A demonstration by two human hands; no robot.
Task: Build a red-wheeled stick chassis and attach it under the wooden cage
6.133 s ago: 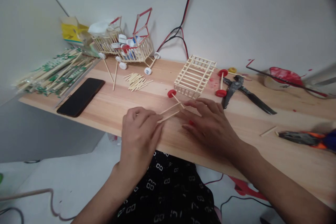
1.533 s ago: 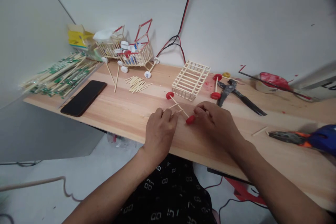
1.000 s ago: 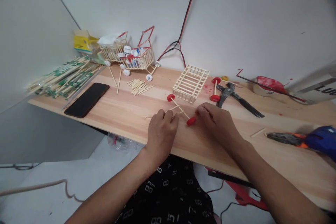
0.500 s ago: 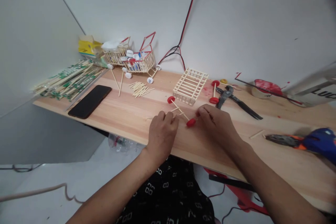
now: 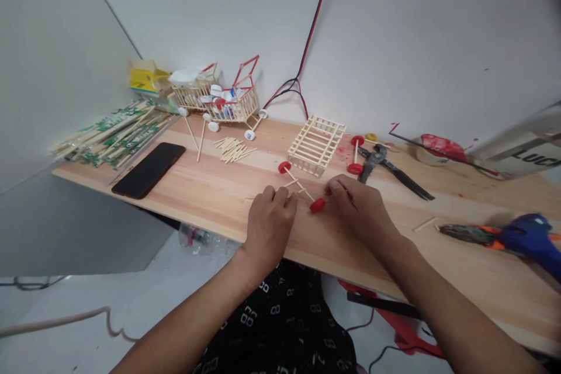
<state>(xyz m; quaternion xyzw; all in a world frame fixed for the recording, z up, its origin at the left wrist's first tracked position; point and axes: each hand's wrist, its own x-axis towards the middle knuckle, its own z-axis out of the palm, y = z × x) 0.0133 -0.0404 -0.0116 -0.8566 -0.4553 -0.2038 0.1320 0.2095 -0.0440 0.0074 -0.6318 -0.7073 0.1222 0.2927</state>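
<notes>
Between my hands is a stick axle [image 5: 309,194] with a red bottle-cap wheel [image 5: 318,205] at its near end and another red wheel [image 5: 284,168] at its far end. Thin wooden sticks cross the axle and run into the curled fingers of my left hand [image 5: 270,219], which is closed on them. To the right of the near wheel, my right hand [image 5: 357,201] is pinched closed. What its fingertips hold, if anything, is too small to make out. Beyond the axle sits a small slatted stick basket [image 5: 316,145], and a second red-wheeled axle [image 5: 356,153] stands to its right.
Black pincers [image 5: 392,169], pliers [image 5: 467,234] and a blue tool [image 5: 528,239] lie on the right. Several short sticks [image 5: 234,150], a phone [image 5: 149,170], packaged chopsticks [image 5: 109,134] and two stick carts [image 5: 232,106] occupy the left. A cup stained red [image 5: 432,155] is near the wall.
The view has shifted very slightly. Both hands and the axle keep almost the same place and pose.
</notes>
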